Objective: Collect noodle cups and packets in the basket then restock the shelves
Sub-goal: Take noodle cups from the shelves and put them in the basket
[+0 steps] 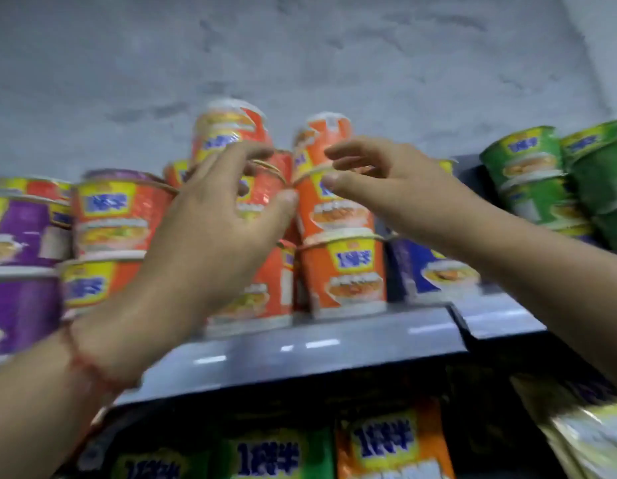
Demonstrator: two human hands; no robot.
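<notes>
Reaching mid-frame, the left hand point(227, 209) and right hand point(376, 178) hover with spread, empty fingers by the orange cups point(338, 209); steady each stack gently.

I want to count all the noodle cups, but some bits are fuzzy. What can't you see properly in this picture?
- Orange cups, head view: the left hand and right hand cover the middle ones.
- Purple cups: cut off by the left edge.
- Green cups: cut off by the right edge.
- Packets below the shelf: cut off by the bottom edge, dark.
- Labels: blurred, unreadable.
- Basket: not visible.
</notes>
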